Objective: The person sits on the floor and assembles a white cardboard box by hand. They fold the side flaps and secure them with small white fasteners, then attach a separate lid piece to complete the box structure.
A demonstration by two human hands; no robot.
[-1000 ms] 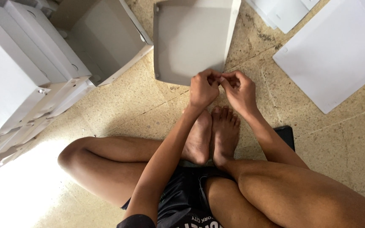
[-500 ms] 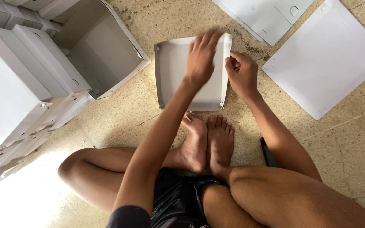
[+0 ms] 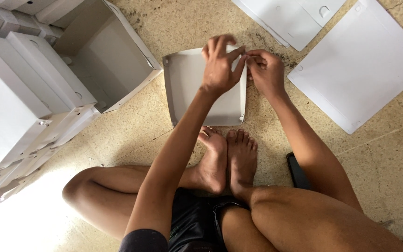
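Note:
A shallow grey cardboard tray (image 3: 187,88) with folded-up edges lies on the floor just beyond my bare feet. My left hand (image 3: 219,65) rests over its far right corner, fingers spread and pinching the rim. My right hand (image 3: 266,71) meets it at that same corner, fingers curled on the tray's right edge. Both hands hold the cardboard where the two walls join. The corner itself is hidden under my fingers.
Stacks of assembled white boxes (image 3: 19,98) fill the left side, with one open box (image 3: 113,65) lying next to the tray. Flat white cardboard sheets (image 3: 355,65) lie at the right and top (image 3: 295,18). A dark object (image 3: 298,170) lies by my right leg.
My hands moved from near my feet out to the tray's far right corner and took hold of it. The view shifted so the tray sits closer.

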